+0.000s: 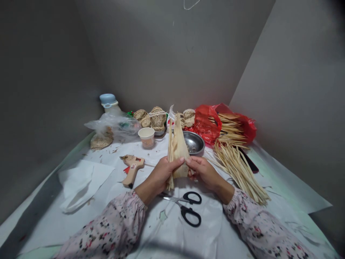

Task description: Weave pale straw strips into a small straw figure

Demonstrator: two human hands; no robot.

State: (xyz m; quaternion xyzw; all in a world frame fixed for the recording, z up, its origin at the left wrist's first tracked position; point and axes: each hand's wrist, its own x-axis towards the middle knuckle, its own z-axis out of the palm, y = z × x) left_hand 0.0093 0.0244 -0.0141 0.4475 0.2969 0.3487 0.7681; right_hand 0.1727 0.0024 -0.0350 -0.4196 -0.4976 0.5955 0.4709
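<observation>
My left hand (161,175) and my right hand (204,171) are both closed on a pale dry husk with a bundle of thin strips (176,147), held upright between them above the table. The left hand grips the strips from the left, thumb on the front. My right hand pinches the husk's lower right edge. Black-handled scissors (188,207) lie shut on the white paper just below my hands. A beige glue gun (132,168) lies to the left of my left hand.
A steel bowl (194,142) sits behind the husk. Loose pale strips (239,171) fan out at right, more in a red bag (226,126). Woven straw pieces (157,118), a paper cup (147,137), a plastic bag and bottle (108,102) stand at the back. Grey walls close in.
</observation>
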